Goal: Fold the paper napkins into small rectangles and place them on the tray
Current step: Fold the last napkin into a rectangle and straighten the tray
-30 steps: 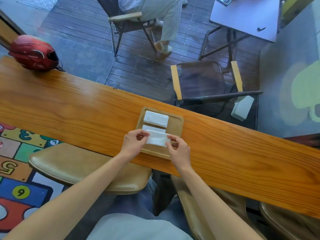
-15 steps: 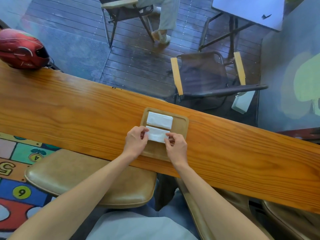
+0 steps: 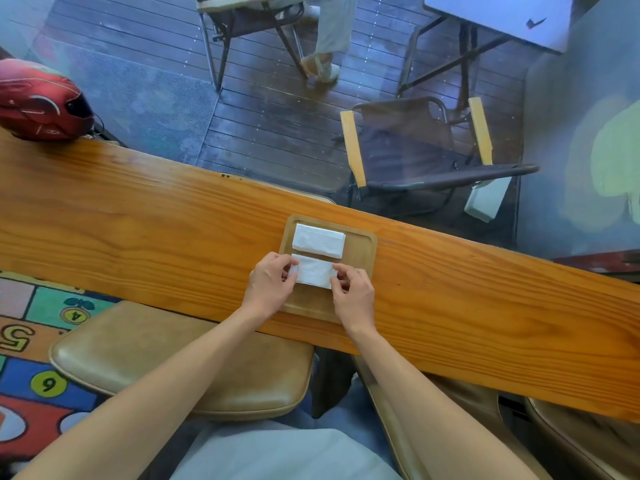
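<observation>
A small wooden tray lies on the long wooden counter. One folded white napkin rests flat at the tray's far end. A second folded napkin lies just in front of it on the tray. My left hand pinches that napkin's left end. My right hand pinches its right end. Whether another napkin lies beneath the held one is hidden.
A red helmet sits at the counter's far left end. Tan padded stools stand under the near edge. Beyond the glass are a folding chair, a white box, a table and a seated person's leg.
Both hands moved the held napkin forward from above the tray's near part and lowered it flat, close behind the far napkin. The camera view also shifted.
</observation>
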